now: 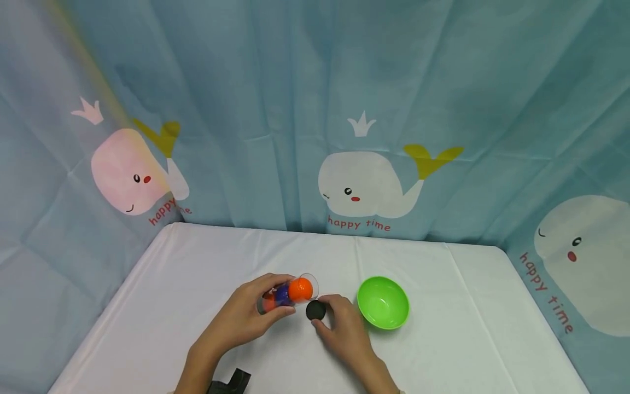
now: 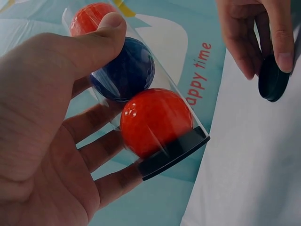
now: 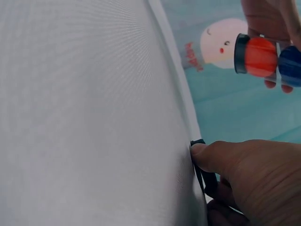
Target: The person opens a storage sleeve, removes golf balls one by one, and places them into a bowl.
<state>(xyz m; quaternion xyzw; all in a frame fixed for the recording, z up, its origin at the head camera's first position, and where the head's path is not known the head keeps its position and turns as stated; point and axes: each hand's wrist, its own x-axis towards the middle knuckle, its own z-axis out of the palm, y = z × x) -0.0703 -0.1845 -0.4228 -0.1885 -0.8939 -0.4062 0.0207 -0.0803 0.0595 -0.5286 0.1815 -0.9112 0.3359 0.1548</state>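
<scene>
My left hand grips a clear plastic tube with its fingers and thumb around the side. Inside it, in a row, sit an orange golf ball, a blue golf ball and another orange golf ball. A black end cap closes one end; the opposite end, towards the right hand in the head view, is uncapped. Just right of that end, my right hand pinches a loose round black cap between thumb and fingers, low over the table.
A bright green bowl stands right of the right hand on the white-covered table. Blue curtains printed with whales hang behind and at both sides. Part of a black device shows by the left wrist.
</scene>
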